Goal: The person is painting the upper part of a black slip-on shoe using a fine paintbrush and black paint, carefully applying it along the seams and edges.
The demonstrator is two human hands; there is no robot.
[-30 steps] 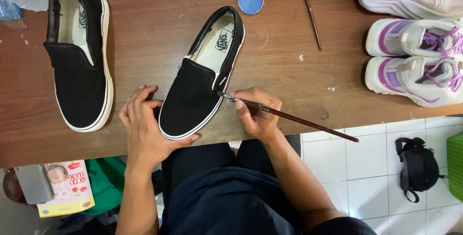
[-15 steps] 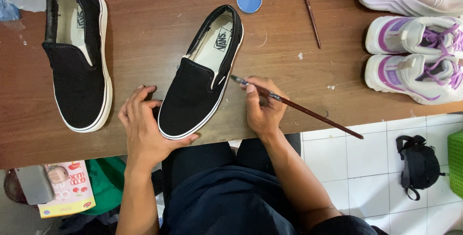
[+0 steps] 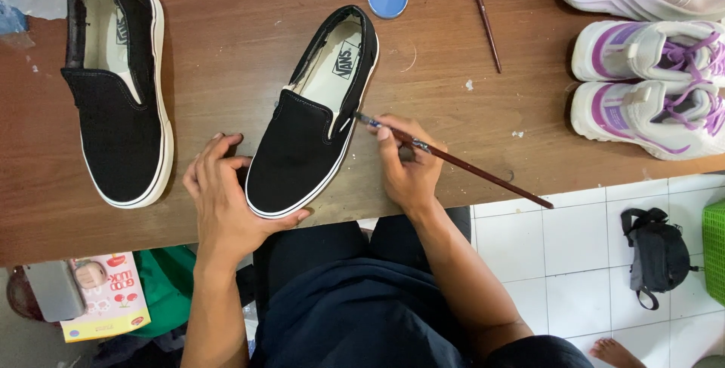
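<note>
Brush (image 3: pixel 453 160) tip lower, against shoe (image 3: pixel 313 115) edge
</note>
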